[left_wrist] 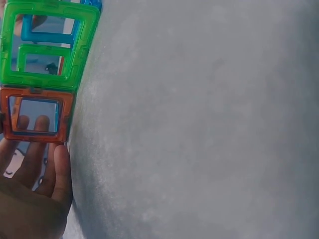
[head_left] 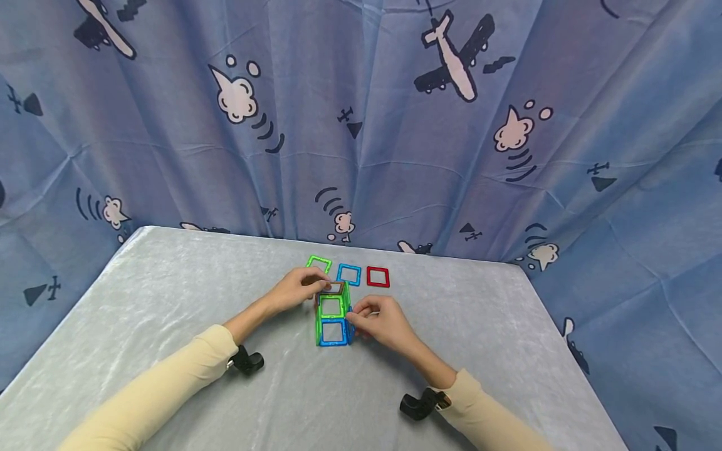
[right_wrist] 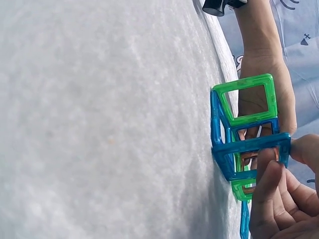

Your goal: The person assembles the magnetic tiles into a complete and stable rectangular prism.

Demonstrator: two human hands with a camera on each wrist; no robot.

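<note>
A box-like row of square magnetic tiles stands on the table, open at the near end in the right wrist view. Along its top in the head view run a blue tile (head_left: 333, 343), a green tile (head_left: 331, 297) and, farthest, an orange-brown one. My left hand (head_left: 299, 288) grips the far left end; its fingers show through an orange tile (left_wrist: 62, 117) in the left wrist view. At the near right side my right hand (head_left: 386, 319) pinches a blue tile (right_wrist: 249, 145) between thumb and fingertips, against the row. Part of the far end is hidden by my left fingers.
Behind the row lie three loose tiles: green (head_left: 319, 258), blue (head_left: 350, 284) and red (head_left: 378, 269). A pale cloth covers the table (head_left: 214, 282). A blue curtain (head_left: 361, 175) with printed airplanes hangs along the far edge.
</note>
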